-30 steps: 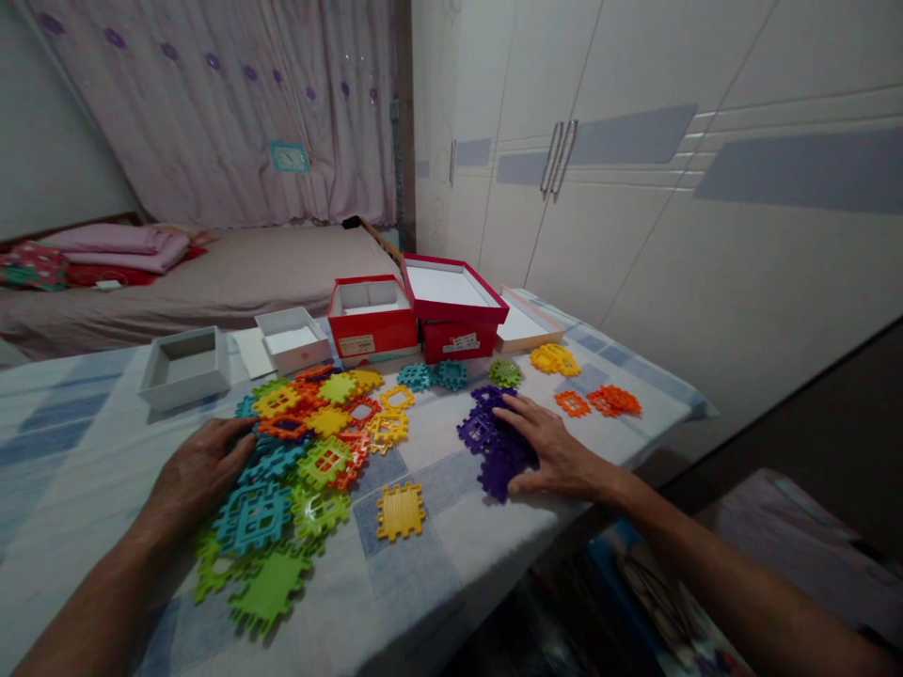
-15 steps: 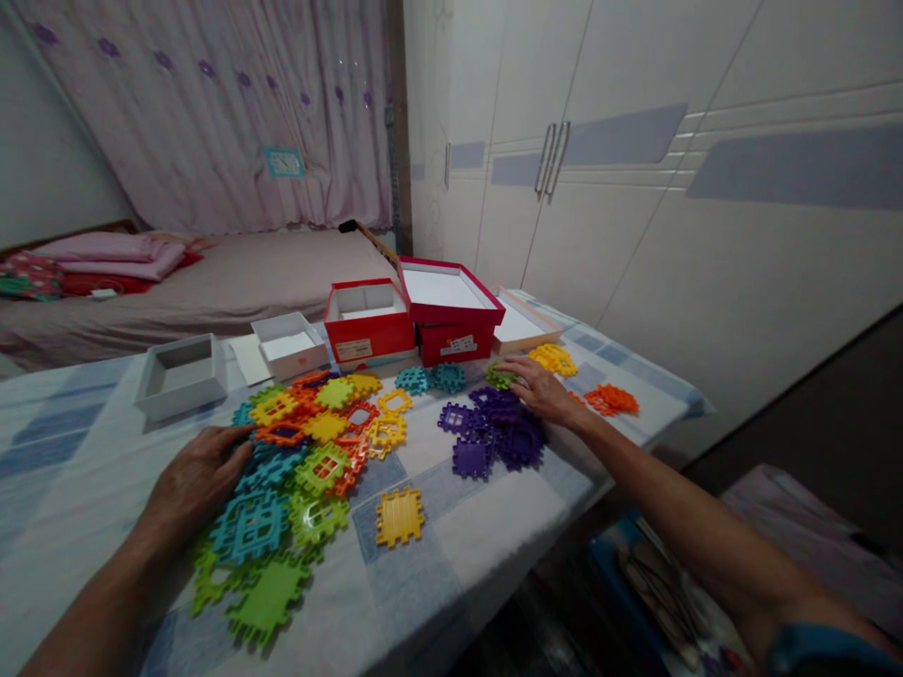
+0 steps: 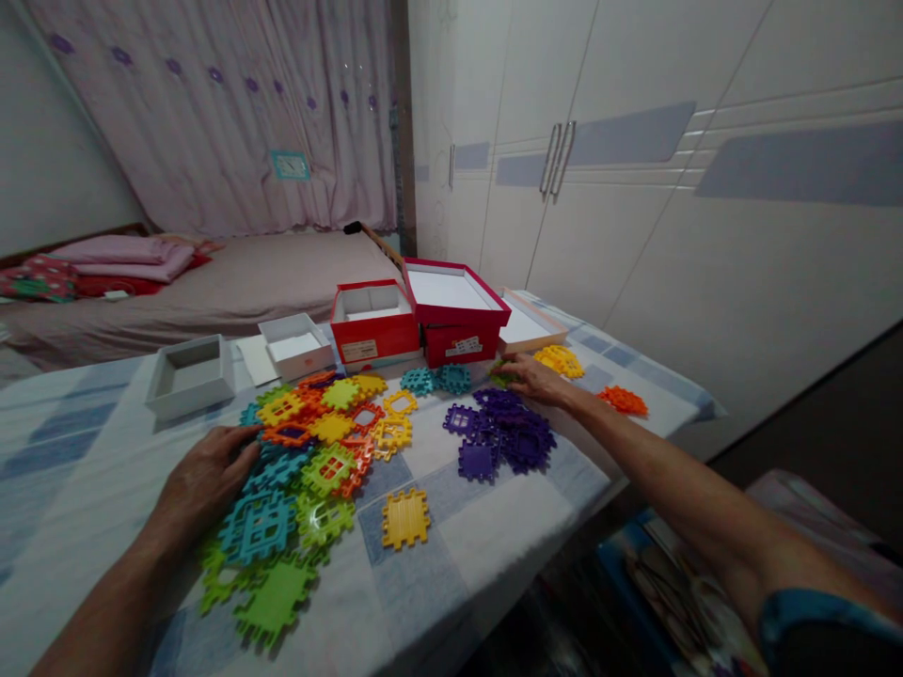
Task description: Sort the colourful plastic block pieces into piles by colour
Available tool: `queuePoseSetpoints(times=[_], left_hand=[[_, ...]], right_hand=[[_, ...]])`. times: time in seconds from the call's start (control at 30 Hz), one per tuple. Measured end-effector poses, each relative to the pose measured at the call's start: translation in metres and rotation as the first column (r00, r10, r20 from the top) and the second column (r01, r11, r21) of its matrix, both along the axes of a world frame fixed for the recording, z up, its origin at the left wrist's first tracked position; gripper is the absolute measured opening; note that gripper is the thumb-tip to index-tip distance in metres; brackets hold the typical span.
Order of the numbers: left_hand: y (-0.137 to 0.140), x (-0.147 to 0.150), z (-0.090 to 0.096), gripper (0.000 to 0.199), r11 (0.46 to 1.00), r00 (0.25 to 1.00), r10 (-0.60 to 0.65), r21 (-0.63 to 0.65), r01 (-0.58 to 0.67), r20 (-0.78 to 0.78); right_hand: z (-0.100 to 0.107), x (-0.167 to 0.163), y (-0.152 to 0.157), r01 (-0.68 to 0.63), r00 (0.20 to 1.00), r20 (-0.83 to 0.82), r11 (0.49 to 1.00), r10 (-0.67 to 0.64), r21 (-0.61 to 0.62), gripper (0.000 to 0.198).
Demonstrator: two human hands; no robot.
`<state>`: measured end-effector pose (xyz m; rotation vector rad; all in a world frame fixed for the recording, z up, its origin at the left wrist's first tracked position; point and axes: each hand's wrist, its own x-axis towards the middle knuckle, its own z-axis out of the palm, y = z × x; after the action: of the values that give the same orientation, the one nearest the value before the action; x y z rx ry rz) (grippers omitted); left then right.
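My left hand (image 3: 212,475) rests at the left edge of a mixed pile of plastic interlocking tiles, fingers stretched out and thumb apart. Its fingertips touch the pile beside an orange window tile (image 3: 289,433) and teal tiles (image 3: 260,527). My right hand (image 3: 534,379) reaches across the table, its fingers bent down on a green tile (image 3: 500,378), which they partly cover. Just in front of that hand lies a heap of purple tiles (image 3: 509,432). A single yellow tile (image 3: 406,518) lies flat between the mixed pile and the purple heap.
Teal tiles (image 3: 435,379), yellow tiles (image 3: 560,360) and orange tiles (image 3: 624,401) form separate small groups. Behind stand a grey box (image 3: 190,385), a white box (image 3: 300,357), a red box (image 3: 377,337) and a crimson lid (image 3: 458,315) on another box. The table's edge runs along the right.
My right hand has moved slightly away and left, covering more of the green tile. My left hand stays at the pile. The view has shifted a little.
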<state>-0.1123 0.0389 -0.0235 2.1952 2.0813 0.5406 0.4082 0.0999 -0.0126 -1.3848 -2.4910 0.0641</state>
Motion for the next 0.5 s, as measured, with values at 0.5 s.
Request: queuePoseSetpoints(times=[0.5], left_hand=[[-0.004,0.007,-0.002,0.050,0.997,0.996,-0.004,0.071,-0.002,0.084]], right_hand=[[0.047,-0.114,-0.073,-0.153,0.972,-0.180,0.988,0.152,0.006,0.037]])
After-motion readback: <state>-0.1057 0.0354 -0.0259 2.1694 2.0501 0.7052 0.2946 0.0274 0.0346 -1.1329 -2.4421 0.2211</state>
